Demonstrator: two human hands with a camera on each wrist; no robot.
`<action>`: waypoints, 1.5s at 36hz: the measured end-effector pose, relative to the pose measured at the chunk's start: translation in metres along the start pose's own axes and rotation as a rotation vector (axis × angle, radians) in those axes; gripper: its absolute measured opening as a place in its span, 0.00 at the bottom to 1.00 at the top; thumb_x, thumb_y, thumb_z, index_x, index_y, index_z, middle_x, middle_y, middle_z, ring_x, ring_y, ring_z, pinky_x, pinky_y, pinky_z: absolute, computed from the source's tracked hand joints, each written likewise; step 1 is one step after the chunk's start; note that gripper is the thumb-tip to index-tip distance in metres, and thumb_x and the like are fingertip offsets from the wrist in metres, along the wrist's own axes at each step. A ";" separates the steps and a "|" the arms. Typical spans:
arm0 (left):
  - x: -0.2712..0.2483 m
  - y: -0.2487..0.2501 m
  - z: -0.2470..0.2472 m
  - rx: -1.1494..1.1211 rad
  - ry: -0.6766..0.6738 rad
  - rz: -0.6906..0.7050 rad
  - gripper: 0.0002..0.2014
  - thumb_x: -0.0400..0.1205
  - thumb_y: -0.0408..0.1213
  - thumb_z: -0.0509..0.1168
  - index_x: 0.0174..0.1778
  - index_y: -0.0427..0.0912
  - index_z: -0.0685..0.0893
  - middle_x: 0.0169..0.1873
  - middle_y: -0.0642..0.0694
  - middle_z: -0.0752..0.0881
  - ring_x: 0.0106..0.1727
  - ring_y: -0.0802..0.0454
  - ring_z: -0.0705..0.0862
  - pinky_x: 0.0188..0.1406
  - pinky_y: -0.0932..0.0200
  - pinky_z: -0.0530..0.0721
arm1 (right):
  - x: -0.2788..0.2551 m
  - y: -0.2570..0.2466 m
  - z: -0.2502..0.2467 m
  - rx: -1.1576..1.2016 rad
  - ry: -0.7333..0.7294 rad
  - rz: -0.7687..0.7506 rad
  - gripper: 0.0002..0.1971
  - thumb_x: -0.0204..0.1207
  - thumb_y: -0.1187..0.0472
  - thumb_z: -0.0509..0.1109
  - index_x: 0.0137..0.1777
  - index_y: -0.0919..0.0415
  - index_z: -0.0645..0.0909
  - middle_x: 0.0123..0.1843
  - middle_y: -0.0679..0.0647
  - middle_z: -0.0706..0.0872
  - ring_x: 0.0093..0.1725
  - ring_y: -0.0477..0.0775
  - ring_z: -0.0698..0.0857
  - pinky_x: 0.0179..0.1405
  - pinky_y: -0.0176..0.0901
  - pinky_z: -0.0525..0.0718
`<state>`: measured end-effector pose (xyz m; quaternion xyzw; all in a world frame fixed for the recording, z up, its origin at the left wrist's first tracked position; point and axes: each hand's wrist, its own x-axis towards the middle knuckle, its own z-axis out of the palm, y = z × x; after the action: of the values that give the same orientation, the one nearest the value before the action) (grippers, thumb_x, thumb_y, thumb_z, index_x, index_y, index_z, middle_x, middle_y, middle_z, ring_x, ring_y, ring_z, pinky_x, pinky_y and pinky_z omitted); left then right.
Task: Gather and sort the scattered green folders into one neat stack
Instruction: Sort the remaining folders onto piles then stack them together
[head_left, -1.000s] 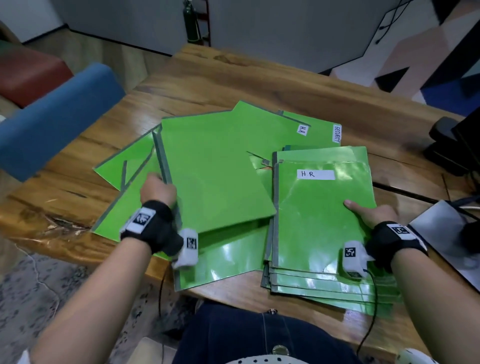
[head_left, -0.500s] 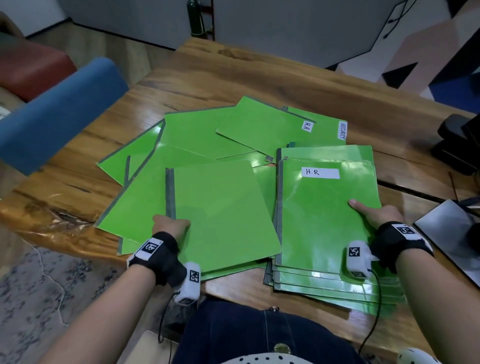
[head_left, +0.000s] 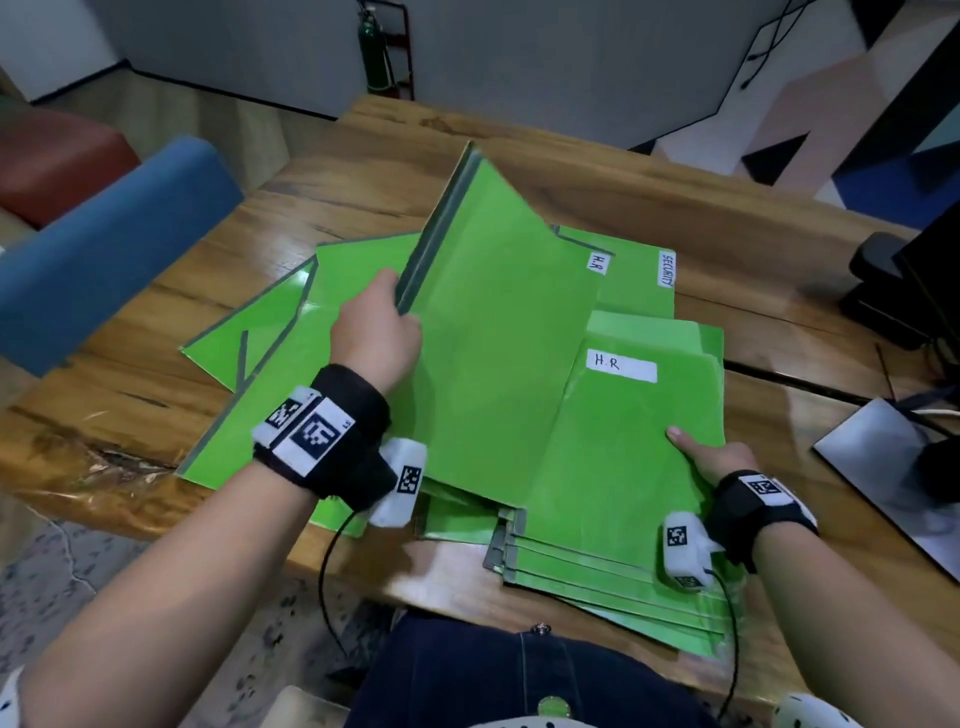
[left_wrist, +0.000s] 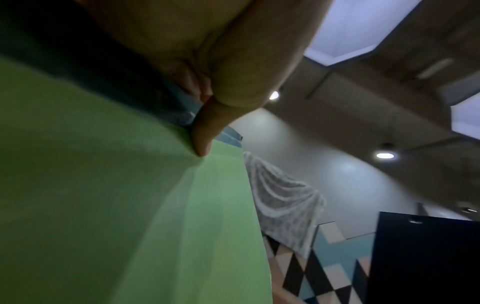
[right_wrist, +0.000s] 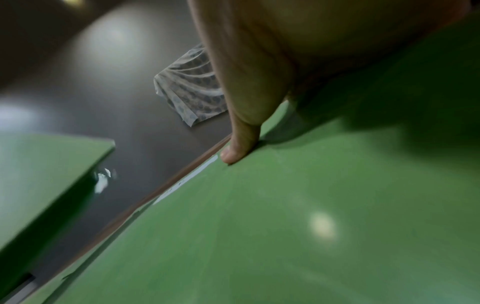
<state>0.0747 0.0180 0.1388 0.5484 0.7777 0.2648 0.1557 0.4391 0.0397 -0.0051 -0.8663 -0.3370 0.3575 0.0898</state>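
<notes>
Head view: our left hand (head_left: 376, 332) grips a raised folder (head_left: 498, 332) by its grey spine, tilted over the stack (head_left: 634, 467); our right hand (head_left: 719, 457) pinches the stack's right edge on the table (head_left: 363, 156).

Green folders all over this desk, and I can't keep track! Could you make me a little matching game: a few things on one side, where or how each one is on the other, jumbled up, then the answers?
Things:
1. raised folder
2. stack
3. SECURITY folder
4. blue cushion

Places or states:
A. flat at the far side, label along its right edge
B. off the table's left edge
C. tilted up, gripped at its grey spine by the left hand
D. nearest the person, H.R label on top, right hand on it

Pairs: 1-C, 2-D, 3-A, 4-B
</notes>
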 end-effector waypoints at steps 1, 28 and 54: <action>0.001 0.010 -0.007 0.015 0.035 0.065 0.12 0.82 0.32 0.62 0.62 0.36 0.74 0.53 0.34 0.84 0.52 0.36 0.81 0.44 0.54 0.72 | 0.001 0.002 0.002 0.001 -0.006 0.005 0.47 0.64 0.33 0.73 0.68 0.75 0.72 0.66 0.71 0.80 0.58 0.69 0.82 0.56 0.58 0.82; -0.024 -0.020 0.164 -0.060 -0.637 -0.262 0.22 0.84 0.28 0.58 0.74 0.35 0.64 0.62 0.35 0.80 0.60 0.37 0.81 0.51 0.52 0.79 | -0.005 0.011 0.004 0.260 -0.248 0.003 0.47 0.72 0.26 0.53 0.82 0.59 0.59 0.83 0.60 0.62 0.80 0.62 0.64 0.77 0.59 0.61; -0.001 -0.147 0.119 0.430 -0.412 -0.470 0.50 0.75 0.70 0.54 0.84 0.44 0.41 0.82 0.34 0.39 0.83 0.33 0.44 0.74 0.26 0.56 | 0.000 0.006 0.014 0.141 -0.131 0.094 0.53 0.65 0.35 0.74 0.80 0.69 0.59 0.80 0.66 0.66 0.75 0.69 0.70 0.73 0.63 0.69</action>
<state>0.0249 0.0075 -0.0433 0.4168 0.8725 -0.0636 0.2467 0.4329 0.0341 -0.0175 -0.8476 -0.2752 0.4399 0.1113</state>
